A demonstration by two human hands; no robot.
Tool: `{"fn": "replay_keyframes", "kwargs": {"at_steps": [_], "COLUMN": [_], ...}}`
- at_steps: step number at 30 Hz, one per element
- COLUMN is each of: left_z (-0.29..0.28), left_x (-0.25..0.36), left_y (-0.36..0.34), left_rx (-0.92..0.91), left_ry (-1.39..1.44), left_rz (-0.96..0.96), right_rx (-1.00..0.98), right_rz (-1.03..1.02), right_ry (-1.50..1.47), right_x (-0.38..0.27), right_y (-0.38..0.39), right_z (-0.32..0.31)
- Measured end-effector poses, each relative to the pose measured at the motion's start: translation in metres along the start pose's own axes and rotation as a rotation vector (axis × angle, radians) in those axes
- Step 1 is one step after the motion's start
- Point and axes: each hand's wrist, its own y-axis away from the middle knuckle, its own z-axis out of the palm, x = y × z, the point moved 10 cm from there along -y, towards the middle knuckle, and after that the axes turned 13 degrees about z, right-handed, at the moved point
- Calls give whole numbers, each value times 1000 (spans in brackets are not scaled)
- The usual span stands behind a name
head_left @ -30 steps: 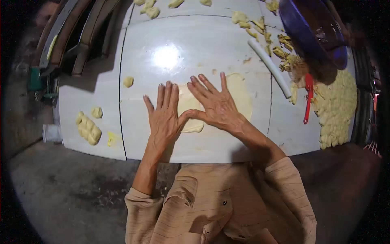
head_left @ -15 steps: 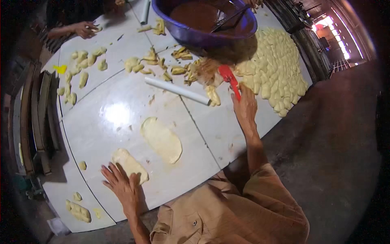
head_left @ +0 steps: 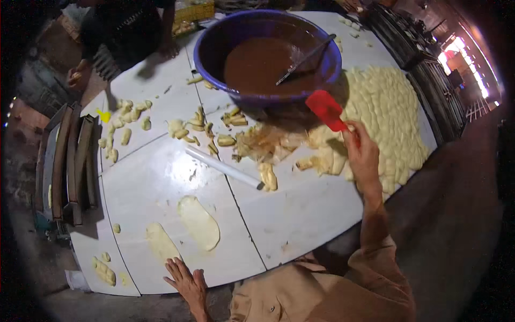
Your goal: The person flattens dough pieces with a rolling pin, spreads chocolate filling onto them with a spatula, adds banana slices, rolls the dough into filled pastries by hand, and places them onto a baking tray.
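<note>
My right hand [head_left: 363, 153] grips the handle of a red spatula [head_left: 326, 110], its blade raised near the front of a large blue-purple basin [head_left: 201, 70] that holds a brown liquid mixture. My left hand [head_left: 185, 282] lies with fingers spread at the near edge of the table, its fingertips at the near end of a flattened dough oval [head_left: 162, 242]. Whether they press on the dough is unclear. Beside it lies a second, longer dough oval [head_left: 199, 222]. Farther up, a white pipe [head_left: 225, 169] rests slantwise.
Many pale dough pieces [head_left: 397, 129] crowd the table's right side. Peeled banana-like pieces [head_left: 226, 140] and a crumpled plastic bag [head_left: 273, 142] lie before the basin. A dark-handled tool [head_left: 306, 59] leans in it. Metal trays [head_left: 64, 161] stand left; another person [head_left: 126, 32] is across the table.
My right hand has lifted the red spatula from the table toward the basin. My left hand has slid back along the dough to its near end. The view has tilted upward.
</note>
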Motion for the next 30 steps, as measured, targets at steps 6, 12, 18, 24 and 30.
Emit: {"fn": "replay_keyframes", "kwargs": {"at_steps": [6, 12, 18, 24, 30], "left_z": [2, 22, 18, 10, 12], "left_x": [1, -7, -9, -1, -2], "left_y": [3, 6, 10, 11, 10], "left_rx": [-26, -35, 225, 272, 180], "left_ry": [-32, -64, -94, -145, -71], "left_rz": [-43, -89, 22, 15, -29], "right_rx": [-11, -224, -577, -861, -631], "right_rz": [-442, -774, -739, -523, -607], "right_ry": [123, 617, 469, 199, 515], "right_x": [-121, -132, -133, -104, -116], "right_y": [-89, -149, -151, -190, -181], "right_z": [33, 165, 174, 177, 203]}}
